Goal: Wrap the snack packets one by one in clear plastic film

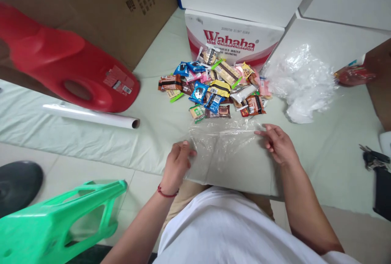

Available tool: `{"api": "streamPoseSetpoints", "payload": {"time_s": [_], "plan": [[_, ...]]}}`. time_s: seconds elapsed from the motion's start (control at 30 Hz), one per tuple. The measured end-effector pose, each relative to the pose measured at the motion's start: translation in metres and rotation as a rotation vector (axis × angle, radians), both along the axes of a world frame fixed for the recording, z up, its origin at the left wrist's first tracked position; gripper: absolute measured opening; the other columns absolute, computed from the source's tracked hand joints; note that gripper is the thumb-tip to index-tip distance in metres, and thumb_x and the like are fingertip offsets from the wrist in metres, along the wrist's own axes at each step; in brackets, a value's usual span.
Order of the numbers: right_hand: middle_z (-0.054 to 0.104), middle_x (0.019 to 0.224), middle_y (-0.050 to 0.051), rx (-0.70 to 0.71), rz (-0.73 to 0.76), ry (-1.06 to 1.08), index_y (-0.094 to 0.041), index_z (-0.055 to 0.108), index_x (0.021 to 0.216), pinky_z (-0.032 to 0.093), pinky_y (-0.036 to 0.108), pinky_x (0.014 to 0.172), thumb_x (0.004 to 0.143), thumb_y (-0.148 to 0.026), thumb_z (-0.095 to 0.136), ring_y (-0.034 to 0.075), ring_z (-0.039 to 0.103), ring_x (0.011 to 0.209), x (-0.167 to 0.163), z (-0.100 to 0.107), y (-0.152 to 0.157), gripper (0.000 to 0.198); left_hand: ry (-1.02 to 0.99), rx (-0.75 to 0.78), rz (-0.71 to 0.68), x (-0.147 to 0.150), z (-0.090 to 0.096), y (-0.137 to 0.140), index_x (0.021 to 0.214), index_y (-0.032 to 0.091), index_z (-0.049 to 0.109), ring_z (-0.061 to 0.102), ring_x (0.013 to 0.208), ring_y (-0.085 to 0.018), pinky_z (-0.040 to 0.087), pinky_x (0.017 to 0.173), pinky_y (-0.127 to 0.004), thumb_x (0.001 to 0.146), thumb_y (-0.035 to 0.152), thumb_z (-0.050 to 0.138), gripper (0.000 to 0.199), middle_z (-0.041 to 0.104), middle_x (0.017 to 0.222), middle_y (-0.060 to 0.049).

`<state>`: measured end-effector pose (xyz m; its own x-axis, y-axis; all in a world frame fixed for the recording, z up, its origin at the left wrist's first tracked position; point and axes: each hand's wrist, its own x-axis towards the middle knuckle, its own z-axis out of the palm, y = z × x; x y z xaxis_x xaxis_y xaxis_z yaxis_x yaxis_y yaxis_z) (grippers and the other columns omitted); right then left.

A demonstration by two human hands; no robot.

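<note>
A clear plastic bag (224, 140) is stretched between my two hands, low over the near edge of the covered table. My left hand (180, 160) pinches its left side, thumb on top, with a red bracelet at the wrist. On the other side, my right hand (279, 142) is closed on the bag's right corner between thumb and fingers. Just beyond the bag lies a pile of wrapped snacks (216, 89) in blue, yellow, brown and pink packets. A small green-and-white packet (197, 112) sits at the pile's near edge.
Behind the pile stands a Wahaba-style white and red carton (232, 38). Crumpled clear plastic bags (305, 81) lie to the right, keys (374, 156) farther right. At left are a red jug (70, 64), a white roll (94, 116) and a green stool (55, 219).
</note>
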<state>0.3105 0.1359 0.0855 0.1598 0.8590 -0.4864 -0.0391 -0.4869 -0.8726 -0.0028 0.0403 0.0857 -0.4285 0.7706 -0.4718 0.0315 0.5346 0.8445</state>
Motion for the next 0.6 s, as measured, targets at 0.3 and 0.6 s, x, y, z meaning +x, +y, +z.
{"api": "streamPoseSetpoints", "payload": {"time_s": [0.3,0.6], "plan": [[0.08,0.097,0.012,-0.185,0.034,0.15,-0.019,0.059,0.118,0.019,0.019,0.033,0.064,-0.073,0.085,0.003,0.037,0.038,-0.056,-0.001,-0.083,0.08,-0.562,-0.132,-0.101,0.028,-0.001,0.006,0.093,0.015,0.061,0.029,0.041,-0.001,0.014,0.042,-0.021,0.053,0.054,0.093,0.065,0.071,0.069,-0.001],[0.064,0.068,-0.006,-0.155,0.016,0.327,-0.021,0.06,0.109,0.012,0.019,0.039,0.053,-0.038,0.096,0.002,0.032,0.039,-0.072,-0.011,-0.06,0.07,-0.576,-0.092,-0.019,0.01,0.0,-0.002,0.076,0.016,0.061,0.032,0.041,-0.001,0.014,0.041,-0.019,0.051,0.056,0.096,0.059,0.059,0.054,0.004]]}}
